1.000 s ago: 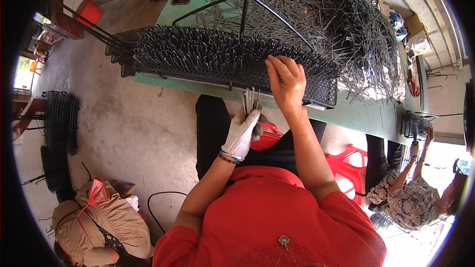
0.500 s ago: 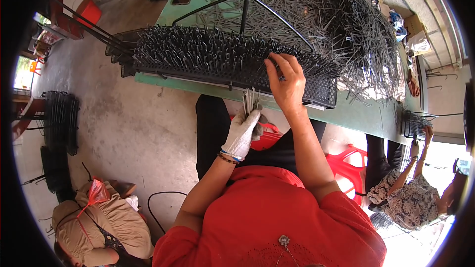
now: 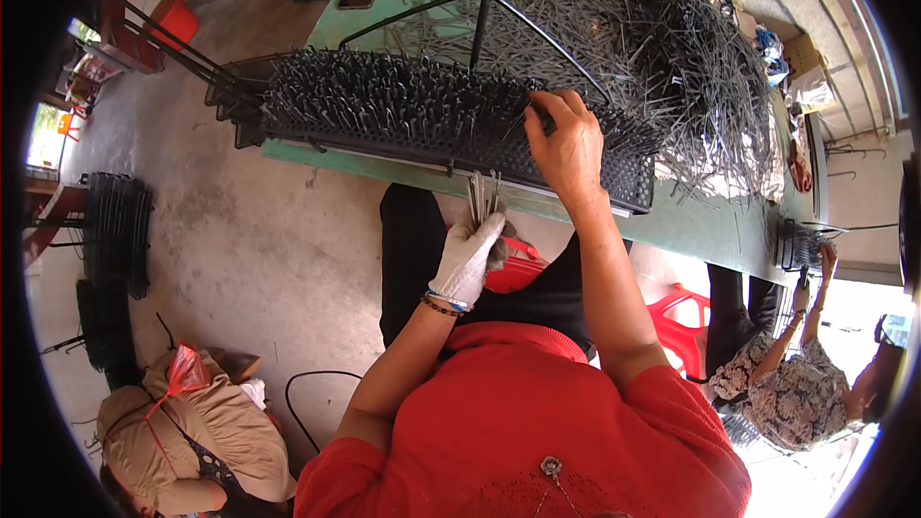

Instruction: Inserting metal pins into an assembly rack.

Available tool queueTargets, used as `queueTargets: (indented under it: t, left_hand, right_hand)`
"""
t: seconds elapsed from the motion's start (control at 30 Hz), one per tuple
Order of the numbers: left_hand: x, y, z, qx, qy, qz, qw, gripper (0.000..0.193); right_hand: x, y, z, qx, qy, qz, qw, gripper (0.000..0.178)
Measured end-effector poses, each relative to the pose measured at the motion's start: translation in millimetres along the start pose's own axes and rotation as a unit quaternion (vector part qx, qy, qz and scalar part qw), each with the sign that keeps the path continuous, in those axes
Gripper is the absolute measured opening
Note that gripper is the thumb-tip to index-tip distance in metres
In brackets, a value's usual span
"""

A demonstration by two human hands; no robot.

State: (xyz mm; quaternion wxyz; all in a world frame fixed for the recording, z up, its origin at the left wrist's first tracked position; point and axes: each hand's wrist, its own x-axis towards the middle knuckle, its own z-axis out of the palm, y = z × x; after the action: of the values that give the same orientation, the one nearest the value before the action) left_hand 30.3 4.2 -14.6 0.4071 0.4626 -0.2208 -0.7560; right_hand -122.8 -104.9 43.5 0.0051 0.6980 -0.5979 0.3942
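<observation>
My left hand (image 3: 467, 259), in a white glove, is closed around a small bundle of thin metal rods (image 3: 479, 197) that point upward. It is held low, in front of the table edge. My bare right hand (image 3: 566, 139) reaches over a long black perforated rack (image 3: 624, 177), fingertips bent down among the upright dark rods (image 3: 374, 96) that fill most of its holes. Thumb and fingers are curled toward each other; what they pinch, if anything, is hidden among the rods. The rack lies along the near edge of the green table.
Behind the rack a big heap of loose dark rods (image 3: 672, 48) covers the green table (image 3: 710, 225). A black metal frame (image 3: 483, 14) rises from the rack. At right, a co-worker (image 3: 796, 388) handles a similar rack. Another person (image 3: 206, 422) is at lower left, below stacked black racks (image 3: 117, 235).
My right hand has shifted slightly to the right and its fingers have dipped over the rods. The left hand with its bundle has stayed nearly still.
</observation>
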Motion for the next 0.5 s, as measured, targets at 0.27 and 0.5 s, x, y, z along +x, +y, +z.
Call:
queueTargets:
  t: [0.27,0.5]
  left_hand:
    - [2.1,-0.4,-3.8,-0.007,0.010,0.009,1.000,0.022]
    - [5.5,-4.3,-6.4,-0.006,0.011,0.023,1.000,0.021]
  right_hand:
    - [1.8,3.3,-0.6,-0.007,-0.031,0.052,0.998,0.012]
    - [10.1,5.3,-0.5,0.028,-0.057,0.065,0.996,0.016]
